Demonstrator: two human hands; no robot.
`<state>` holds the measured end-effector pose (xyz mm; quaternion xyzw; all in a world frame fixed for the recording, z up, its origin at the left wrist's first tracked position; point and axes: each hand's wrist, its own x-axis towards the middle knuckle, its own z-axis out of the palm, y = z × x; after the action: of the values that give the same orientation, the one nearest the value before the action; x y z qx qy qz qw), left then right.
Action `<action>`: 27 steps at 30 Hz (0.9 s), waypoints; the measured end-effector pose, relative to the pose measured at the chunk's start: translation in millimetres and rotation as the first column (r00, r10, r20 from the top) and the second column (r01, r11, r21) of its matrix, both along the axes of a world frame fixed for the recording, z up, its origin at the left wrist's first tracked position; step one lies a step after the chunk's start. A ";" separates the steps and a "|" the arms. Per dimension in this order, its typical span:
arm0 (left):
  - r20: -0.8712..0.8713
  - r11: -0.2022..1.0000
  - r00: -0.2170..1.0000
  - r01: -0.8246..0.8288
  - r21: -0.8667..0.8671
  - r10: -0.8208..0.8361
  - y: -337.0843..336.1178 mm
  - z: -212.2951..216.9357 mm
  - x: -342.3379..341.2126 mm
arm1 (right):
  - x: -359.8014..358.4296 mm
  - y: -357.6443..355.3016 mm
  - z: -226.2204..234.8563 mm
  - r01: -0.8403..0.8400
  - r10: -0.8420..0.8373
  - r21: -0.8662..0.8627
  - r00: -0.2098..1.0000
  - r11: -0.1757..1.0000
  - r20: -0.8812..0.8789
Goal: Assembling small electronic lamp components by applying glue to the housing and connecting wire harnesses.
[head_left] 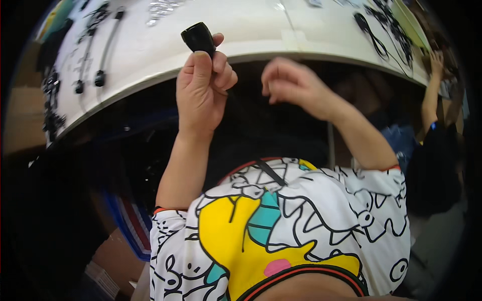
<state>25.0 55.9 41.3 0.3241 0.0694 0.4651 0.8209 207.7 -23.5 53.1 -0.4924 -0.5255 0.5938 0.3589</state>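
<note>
My left hand (pixel 202 85) is raised at the front edge of a white table (pixel 251 30) and grips a small black plug-like part (pixel 199 37) between thumb and fingers. A thin dark cord seems to run down from it below the table edge. My right hand (pixel 291 83) hovers to the right at the same height, fingers curled and pinched together; whether it holds the thin cord is unclear. Both forearms rise from my white cartoon-print shirt (pixel 301 220).
Black cables with plugs (pixel 103 55) lie on the table's left part, more black cords (pixel 381 30) at the far right. Another person's arm (pixel 432 95) reaches to the table at the right. Cardboard boxes (pixel 115 261) sit low on the left.
</note>
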 end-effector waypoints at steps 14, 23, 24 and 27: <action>0.218 0.879 0.864 -0.474 0.044 0.455 18.9 101.4 -75.7 | 12.8 -39.9 -139.1 -0.144 0.249 -0.440 0.950 0.886 0.190; 0.099 0.914 0.911 -0.404 0.026 0.400 5.9 57.2 -52.0 | 21.7 -50.0 -51.1 0.179 -0.332 -0.357 0.838 0.917 -0.433; 0.064 0.939 0.937 -0.343 -0.001 0.342 -5.3 50.9 -39.7 | 24.1 -44.1 -33.7 0.176 -0.237 -0.182 0.883 0.967 -0.406; 0.185 0.983 0.967 -0.165 -0.076 0.176 -31.3 37.3 -6.0 | -3.4 -37.4 27.9 0.079 -0.116 0.161 0.966 0.984 0.231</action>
<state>19.0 24.6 78.6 0.2460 0.0322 0.5605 0.7902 204.3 -60.9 81.0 -0.5570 -0.5834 0.4703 0.3580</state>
